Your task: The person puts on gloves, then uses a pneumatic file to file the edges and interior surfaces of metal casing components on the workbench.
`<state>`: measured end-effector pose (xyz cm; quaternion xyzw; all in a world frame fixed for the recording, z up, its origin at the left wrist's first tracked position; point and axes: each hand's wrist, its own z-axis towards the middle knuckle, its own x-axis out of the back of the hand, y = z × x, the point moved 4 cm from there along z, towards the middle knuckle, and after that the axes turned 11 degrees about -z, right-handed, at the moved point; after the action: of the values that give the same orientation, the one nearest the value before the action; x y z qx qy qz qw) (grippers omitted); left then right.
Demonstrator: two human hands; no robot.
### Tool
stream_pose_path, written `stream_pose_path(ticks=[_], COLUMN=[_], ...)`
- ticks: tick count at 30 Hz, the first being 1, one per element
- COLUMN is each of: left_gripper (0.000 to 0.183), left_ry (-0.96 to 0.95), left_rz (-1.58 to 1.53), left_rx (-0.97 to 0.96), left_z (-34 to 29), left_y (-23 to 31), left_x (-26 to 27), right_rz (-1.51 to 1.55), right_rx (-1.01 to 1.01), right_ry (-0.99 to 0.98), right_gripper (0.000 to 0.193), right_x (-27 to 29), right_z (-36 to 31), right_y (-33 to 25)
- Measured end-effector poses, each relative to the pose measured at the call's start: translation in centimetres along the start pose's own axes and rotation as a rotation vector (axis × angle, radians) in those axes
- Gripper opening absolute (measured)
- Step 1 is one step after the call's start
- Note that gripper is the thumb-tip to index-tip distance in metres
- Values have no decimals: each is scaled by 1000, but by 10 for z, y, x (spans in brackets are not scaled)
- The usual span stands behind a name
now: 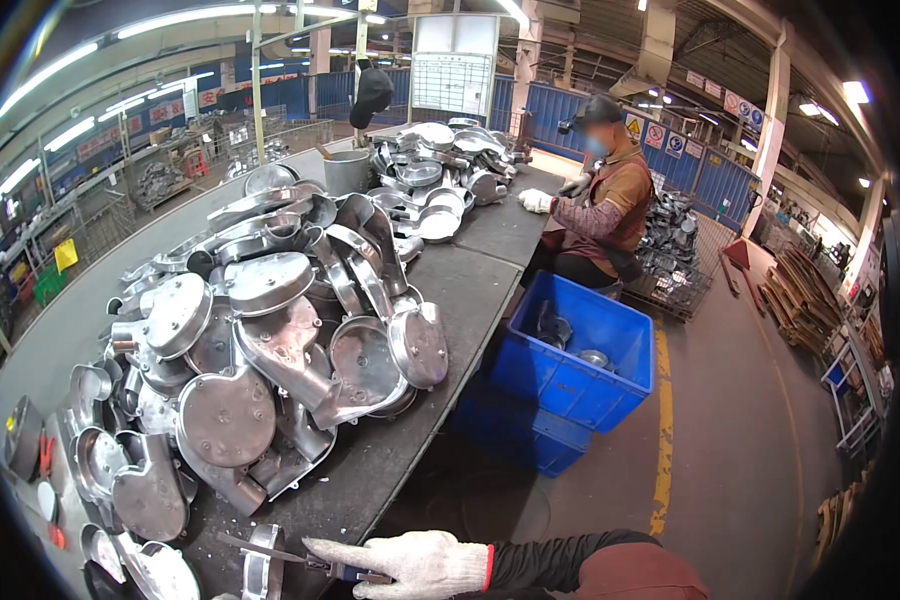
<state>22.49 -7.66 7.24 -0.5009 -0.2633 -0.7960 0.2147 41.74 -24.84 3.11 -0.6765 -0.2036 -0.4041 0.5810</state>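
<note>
My right hand (425, 566), in a white knit glove with a red cuff, reaches in from the lower right. Its fingers are closed around the dark handle of a hand tool (345, 571) with a long, narrow, flat blade. I cannot tell whether it is a file or a knife. The blade passes across a small silver metal casting (262, 566) at the near edge of the bench; whether they touch is unclear. My left hand is out of the picture. Beyond the tool, silver castings (227, 418) with round bodies and pipe-like necks lie heaped together.
The dark workbench (460, 290) runs away from me, with a second heap of castings (435, 165) and a grey bucket (347, 172) farther along. Right of it stands a blue crate (580, 390) holding some parts. A co-worker (605, 195) in gloves stands at the bench's far right.
</note>
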Motion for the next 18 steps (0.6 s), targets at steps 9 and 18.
stream_pose_path(ticks=[9,18], left_gripper=[21,20], left_ry=[-100,-219], left_rz=[47,188], left_rx=[32,270], left_z=[7,11], left_y=[5,-10], left_x=[1,4], right_rz=[-7,82], right_rx=[-119,-152], right_ry=[-38,-198], right_gripper=[78,80], right_x=[3,-4], right_z=[-3,12], right_y=[9,30])
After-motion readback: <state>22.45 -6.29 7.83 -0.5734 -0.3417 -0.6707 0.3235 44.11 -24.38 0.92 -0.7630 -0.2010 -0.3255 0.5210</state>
